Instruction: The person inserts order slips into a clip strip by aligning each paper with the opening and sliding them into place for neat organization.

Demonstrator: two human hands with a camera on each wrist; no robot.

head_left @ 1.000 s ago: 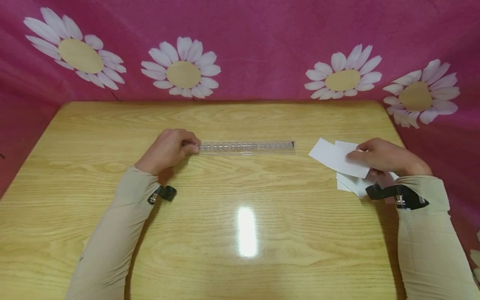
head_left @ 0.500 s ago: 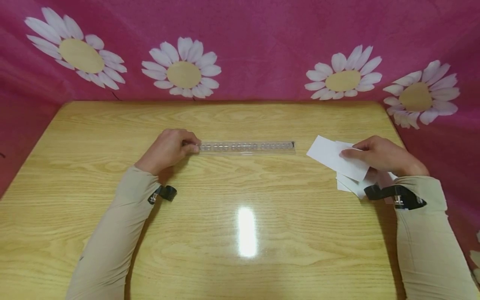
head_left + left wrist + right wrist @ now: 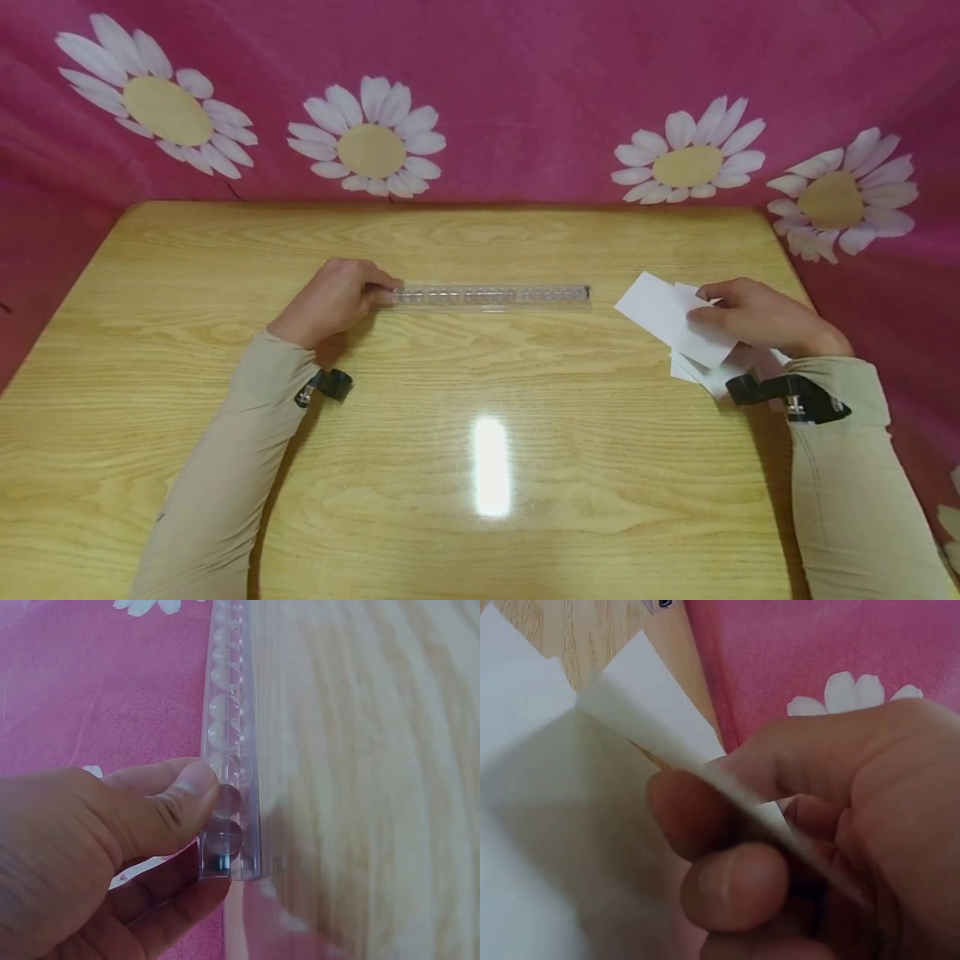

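Note:
A long clear plastic tube (image 3: pixel 491 296), with round clear beads in a row along it, lies across the far half of the table. My left hand (image 3: pixel 337 300) pinches its left end between thumb and fingers; in the left wrist view, the thumb (image 3: pixel 196 780) presses on the tube's side and the fingers reach round its end. At the right, my right hand (image 3: pixel 765 312) holds a white paper card (image 3: pixel 663 312) by its right end. The card is tilted over several other white paper pieces (image 3: pixel 693 375) on the table, partly hidden under the hand.
The wooden table (image 3: pixel 420 467) ends at the back against a pink cloth (image 3: pixel 525 108) printed with daisies, which also hangs close beside the right arm. A black wrist strap mount (image 3: pixel 795 398) sits low over the paper pieces.
My right hand has shifted slightly left, and the held card has turned and now slants more steeply in the head view. The left hand keeps its pinch on the tube.

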